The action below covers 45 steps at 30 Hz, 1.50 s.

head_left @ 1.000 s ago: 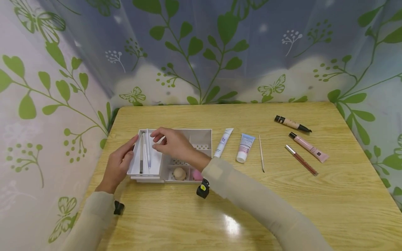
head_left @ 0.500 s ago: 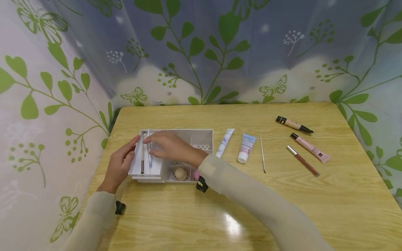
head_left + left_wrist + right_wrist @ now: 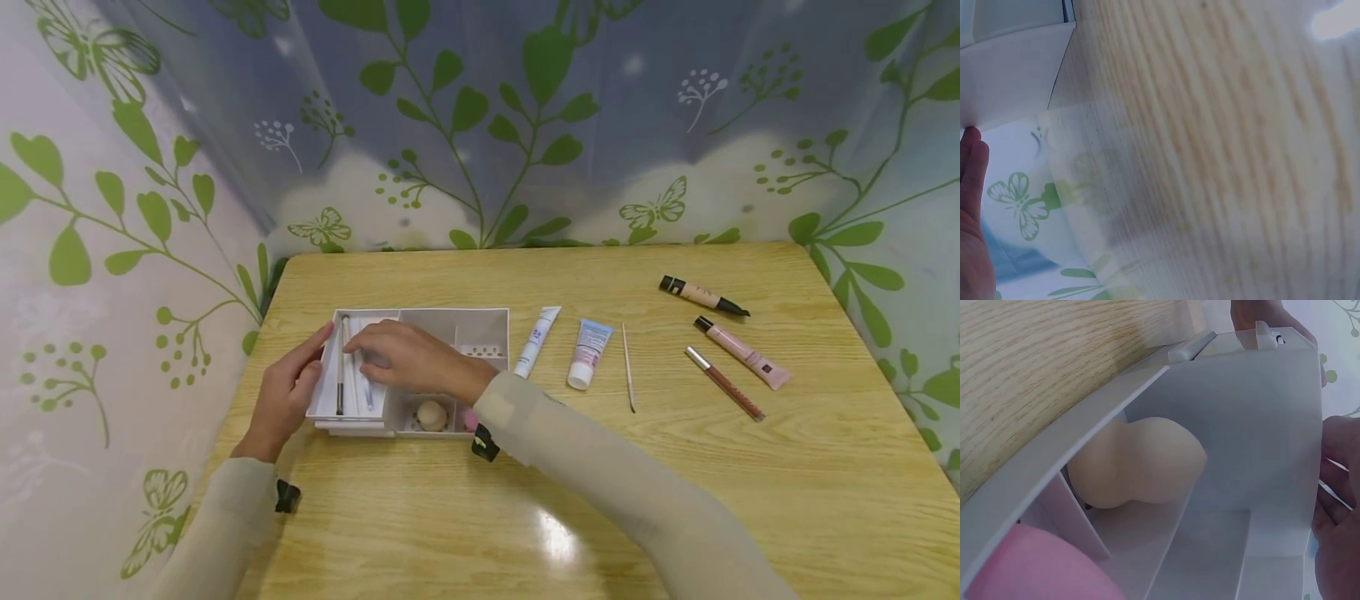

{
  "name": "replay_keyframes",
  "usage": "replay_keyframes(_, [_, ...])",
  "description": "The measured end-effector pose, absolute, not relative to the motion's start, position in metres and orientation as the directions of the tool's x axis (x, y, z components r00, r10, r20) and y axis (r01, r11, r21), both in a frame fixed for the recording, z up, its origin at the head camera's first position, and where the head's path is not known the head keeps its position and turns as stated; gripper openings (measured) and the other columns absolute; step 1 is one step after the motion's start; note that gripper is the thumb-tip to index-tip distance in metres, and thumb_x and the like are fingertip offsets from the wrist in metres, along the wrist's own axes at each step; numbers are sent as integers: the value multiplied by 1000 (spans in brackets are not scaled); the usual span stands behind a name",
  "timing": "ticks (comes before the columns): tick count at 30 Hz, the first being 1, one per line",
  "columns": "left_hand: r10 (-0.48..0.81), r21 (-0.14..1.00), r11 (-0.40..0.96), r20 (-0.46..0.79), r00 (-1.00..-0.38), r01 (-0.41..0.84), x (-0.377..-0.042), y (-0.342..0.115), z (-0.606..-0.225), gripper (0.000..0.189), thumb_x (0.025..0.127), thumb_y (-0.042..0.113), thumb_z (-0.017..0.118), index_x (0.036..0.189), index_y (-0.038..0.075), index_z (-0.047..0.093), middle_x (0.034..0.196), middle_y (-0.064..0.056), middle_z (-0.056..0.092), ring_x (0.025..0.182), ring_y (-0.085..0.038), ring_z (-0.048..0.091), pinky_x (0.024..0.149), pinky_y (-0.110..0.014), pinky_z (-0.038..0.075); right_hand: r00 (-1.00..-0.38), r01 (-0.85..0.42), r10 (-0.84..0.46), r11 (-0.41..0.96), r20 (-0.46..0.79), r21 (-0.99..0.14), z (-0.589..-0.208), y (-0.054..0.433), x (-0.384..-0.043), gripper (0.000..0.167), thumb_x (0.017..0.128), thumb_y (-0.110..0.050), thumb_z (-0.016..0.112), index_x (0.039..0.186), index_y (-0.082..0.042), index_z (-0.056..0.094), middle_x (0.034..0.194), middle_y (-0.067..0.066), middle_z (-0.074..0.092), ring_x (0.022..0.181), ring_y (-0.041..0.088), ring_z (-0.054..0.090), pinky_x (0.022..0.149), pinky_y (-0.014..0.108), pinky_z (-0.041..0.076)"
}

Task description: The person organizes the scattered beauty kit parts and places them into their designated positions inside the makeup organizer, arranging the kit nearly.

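Observation:
A white tray (image 3: 373, 411) sits on the left end of a white compartmented organizer (image 3: 491, 327). Along the tray's outer left wall my left hand (image 3: 282, 396) rests with its fingers stretched out. My right hand (image 3: 408, 357) reaches over the tray from the right, fingers bent low above a slim white pen-like stick (image 3: 368, 395). The hand covers much of that stick, and I cannot tell whether the fingertips pinch it. Left of it lies a makeup brush (image 3: 341, 379) with a dark end. Behind the tray's wall in the right wrist view, the right fingertips are hidden.
A beige makeup sponge (image 3: 432, 415) and a pink one (image 3: 1041, 565) sit in the organizer's front compartments. To its right lie a white tube (image 3: 537, 343), a blue-and-pink tube (image 3: 590, 354) and a thin brush (image 3: 627, 367). Farther right are several cosmetics, including a lip gloss (image 3: 725, 383).
My right hand has come down and left onto the white stick in the tray. The stick's near end has swung to the right. My left hand has stayed at the tray's side.

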<state>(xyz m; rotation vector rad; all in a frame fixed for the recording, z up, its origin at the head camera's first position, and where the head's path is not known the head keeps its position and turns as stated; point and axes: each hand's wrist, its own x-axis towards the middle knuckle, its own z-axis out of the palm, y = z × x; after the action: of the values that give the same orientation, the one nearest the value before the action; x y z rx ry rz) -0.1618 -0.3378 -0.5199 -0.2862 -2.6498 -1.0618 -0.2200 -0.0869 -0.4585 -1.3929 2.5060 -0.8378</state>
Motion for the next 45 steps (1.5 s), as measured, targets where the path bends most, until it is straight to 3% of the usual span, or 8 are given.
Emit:
replay_keyframes(6, [78, 648, 708, 324, -943, 281, -162, -337, -522, 57, 107, 5, 45, 160, 21, 57, 155, -15, 64, 127, -41, 70, 103, 2, 33, -566, -699, -808, 366, 163, -615, -455, -78, -219, 37, 111, -17, 64, 147, -11, 66, 151, 5, 67, 141, 19, 61, 121, 33, 47])
replay_keyframes(11, [74, 652, 706, 322, -944, 278, -160, -338, -520, 56, 109, 6, 45, 160, 23, 57, 156, -14, 63, 130, -40, 69, 104, 1, 33, -615, -614, -769, 330, 174, -717, -449, -64, -220, 38, 111, -20, 66, 148, -12, 67, 148, 4, 69, 133, 18, 65, 113, 31, 52])
replay_keyframes(18, [80, 658, 700, 316, -946, 279, -160, -336, -518, 54, 110, 7, 44, 160, 23, 57, 159, -12, 61, 134, -42, 66, 106, 1, 33, -678, -535, -702, 268, 217, -801, -443, -38, -221, 36, 109, -17, 68, 143, -7, 69, 144, 5, 71, 133, 19, 66, 114, 24, 52])
replay_keyframes(21, [77, 659, 700, 312, -947, 275, -160, -336, -518, 54, 110, 8, 44, 160, 23, 57, 159, -11, 61, 136, -36, 65, 107, 1, 33, -693, -529, -678, 246, 246, -812, -439, -25, -222, 35, 108, -15, 69, 142, -5, 69, 143, 6, 72, 132, 20, 68, 114, 24, 52])
replay_keyframes(27, [68, 657, 707, 305, -950, 261, -158, -336, -518, 54, 111, 9, 45, 161, 25, 56, 160, -10, 61, 139, -24, 63, 107, 1, 33, -712, -529, -636, 206, 298, -823, -436, 2, -227, 35, 106, -10, 71, 139, -2, 70, 139, 11, 74, 129, 24, 70, 112, 31, 56])
replay_keyframes(36, [74, 656, 708, 297, -952, 260, -159, -337, -518, 53, 111, 10, 44, 161, 25, 55, 160, -11, 60, 138, -39, 64, 107, 1, 32, -777, -452, -565, 196, 276, -870, -440, 44, -232, 36, 106, -11, 72, 141, -5, 69, 139, 13, 74, 131, 33, 69, 114, 44, 55])
replay_keyframes(45, [73, 662, 701, 305, -950, 267, -160, -337, -519, 53, 111, 9, 45, 161, 24, 56, 160, -10, 61, 137, -34, 64, 107, 1, 33, -830, -420, -497, 259, 253, -870, -448, 79, -235, 37, 106, -16, 73, 142, -8, 70, 138, 10, 75, 129, 26, 69, 114, 44, 55])
